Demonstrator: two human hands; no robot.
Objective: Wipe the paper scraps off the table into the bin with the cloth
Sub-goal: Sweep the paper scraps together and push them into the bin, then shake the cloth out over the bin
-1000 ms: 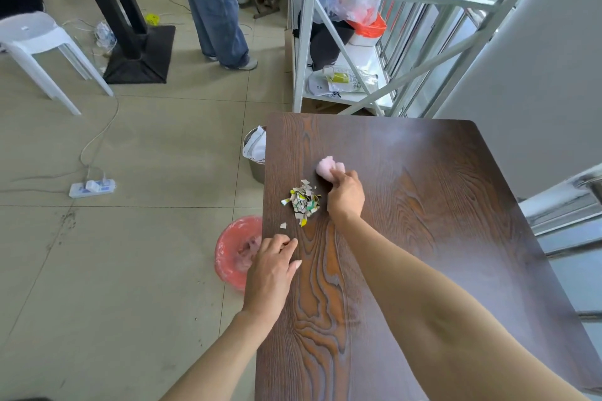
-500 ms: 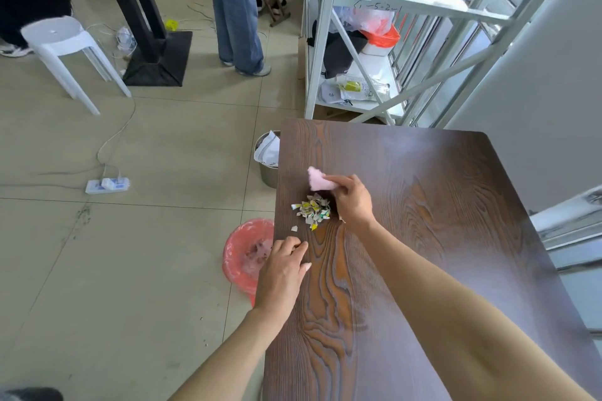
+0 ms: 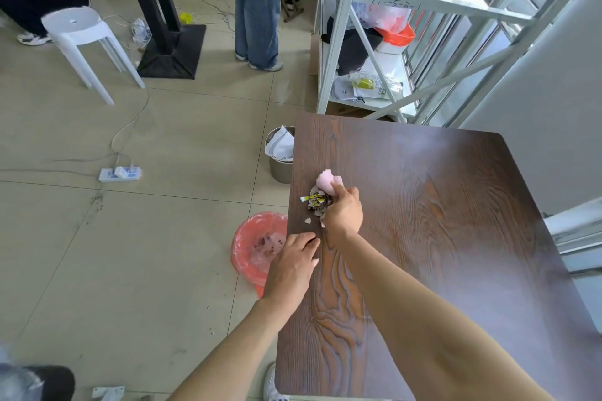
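I see the paper scraps (image 3: 316, 201) heaped near the surface (image 3: 456, 238) edge above the pink-lined bin (image 3: 250, 242), my right hand (image 3: 343, 212) fingers clenched around the pink cloth (image 3: 327, 181) behind them to push, my left hand (image 3: 293, 265) resting flat, empty, bracing at the edge.

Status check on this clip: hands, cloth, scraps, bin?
Right hand gripping pink cloth against the paper scraps. Left hand flat at table edge, empty. Red-lined bin below that edge. One stray scrap apart; nothing blocking.
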